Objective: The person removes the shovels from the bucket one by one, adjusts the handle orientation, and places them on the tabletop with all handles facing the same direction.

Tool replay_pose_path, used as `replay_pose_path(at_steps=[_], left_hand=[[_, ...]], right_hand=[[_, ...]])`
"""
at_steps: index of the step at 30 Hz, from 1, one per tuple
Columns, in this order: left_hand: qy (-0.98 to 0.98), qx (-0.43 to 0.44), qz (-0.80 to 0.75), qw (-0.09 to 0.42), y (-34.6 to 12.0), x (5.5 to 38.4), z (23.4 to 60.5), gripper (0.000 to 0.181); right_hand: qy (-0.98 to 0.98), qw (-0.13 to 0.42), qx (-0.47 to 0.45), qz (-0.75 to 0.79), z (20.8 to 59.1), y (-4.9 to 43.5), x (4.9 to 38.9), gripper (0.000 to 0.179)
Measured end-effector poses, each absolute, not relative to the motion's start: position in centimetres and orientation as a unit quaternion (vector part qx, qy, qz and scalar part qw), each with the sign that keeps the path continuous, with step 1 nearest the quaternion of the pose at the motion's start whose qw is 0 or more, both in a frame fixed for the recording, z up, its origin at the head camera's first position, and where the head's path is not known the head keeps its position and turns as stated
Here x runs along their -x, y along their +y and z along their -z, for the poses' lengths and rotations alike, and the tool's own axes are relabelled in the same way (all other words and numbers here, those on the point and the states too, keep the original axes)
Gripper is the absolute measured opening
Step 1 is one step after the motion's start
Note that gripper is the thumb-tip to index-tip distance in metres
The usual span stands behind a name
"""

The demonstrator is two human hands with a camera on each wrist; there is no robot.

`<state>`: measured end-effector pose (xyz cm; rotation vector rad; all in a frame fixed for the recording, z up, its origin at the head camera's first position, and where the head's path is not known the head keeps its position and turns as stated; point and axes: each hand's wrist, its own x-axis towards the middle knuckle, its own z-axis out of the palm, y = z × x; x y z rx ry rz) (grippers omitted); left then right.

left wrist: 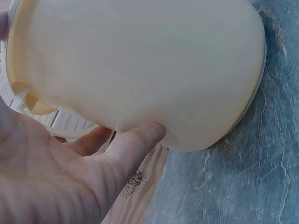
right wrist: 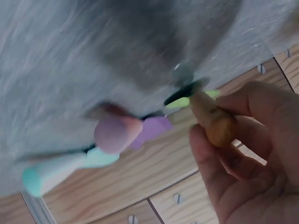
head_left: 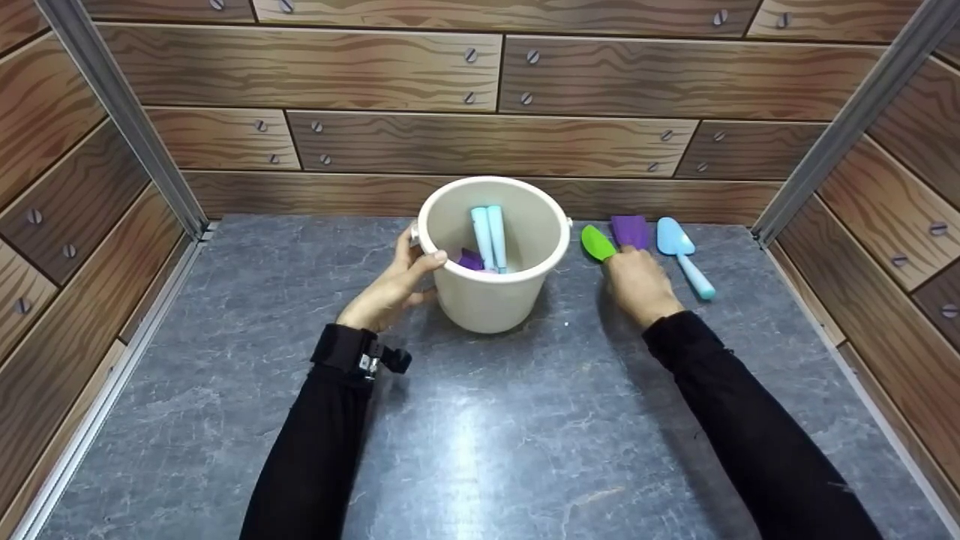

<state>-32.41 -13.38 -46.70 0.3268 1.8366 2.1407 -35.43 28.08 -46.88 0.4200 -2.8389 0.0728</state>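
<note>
A cream bucket (head_left: 491, 304) stands upright near the back wall. My left hand (head_left: 391, 289) holds its left side, with the thumb at the rim and other fingers against the outside wall; the bucket wall (left wrist: 149, 70) fills much of the left wrist view. Inside the bucket are two light blue handles (head_left: 490, 232) and a purple piece (head_left: 471, 260). To the bucket's right, my right hand (head_left: 639, 285) pinches the wooden-looking handle (right wrist: 217, 126) of a green trowel (head_left: 598, 244). Right beside that hand lie a purple flat-bladed tool (head_left: 630, 231) and a light blue trowel (head_left: 686, 255).
A grey marbled surface (head_left: 480, 420) lies under everything. Wood-patterned panels (head_left: 390, 142) rise behind it and at both sides, with metal rails (head_left: 124, 112) along the corners. A black strap with a small device (head_left: 367, 358) sits on the left wrist.
</note>
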Motion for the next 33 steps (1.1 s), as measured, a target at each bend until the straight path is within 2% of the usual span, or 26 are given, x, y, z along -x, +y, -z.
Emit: replay_pose_path(at_steps=[6, 13, 24, 28, 33], left_hand=[[0.638, -0.112, -0.747, 0.151, -13.3, 32.3, 46.6, 0.113], [0.633, -0.107, -0.751, 0.152, -13.3, 32.3, 46.7, 0.113], [0.634, -0.11, -0.75, 0.153, -13.3, 32.2, 46.7, 0.114], [0.634, -0.109, -0.75, 0.153, -13.2, 32.2, 46.5, 0.114], [0.635, -0.108, -0.75, 0.153, -13.3, 32.3, 46.6, 0.112]], right_hand=[[-0.977, 0.102, -0.177, -0.055, 46.9, 27.9, 35.4, 0.011], [-0.976, 0.085, -0.19, -0.07, 47.2, 28.0, 35.9, 0.013], [-0.982, 0.067, -0.148, -0.096, 47.7, 28.0, 36.7, 0.01], [-0.982, 0.078, -0.138, -0.103, 47.7, 28.0, 36.7, 0.013], [-0.978, 0.092, -0.138, -0.126, 47.5, 28.1, 36.8, 0.027]])
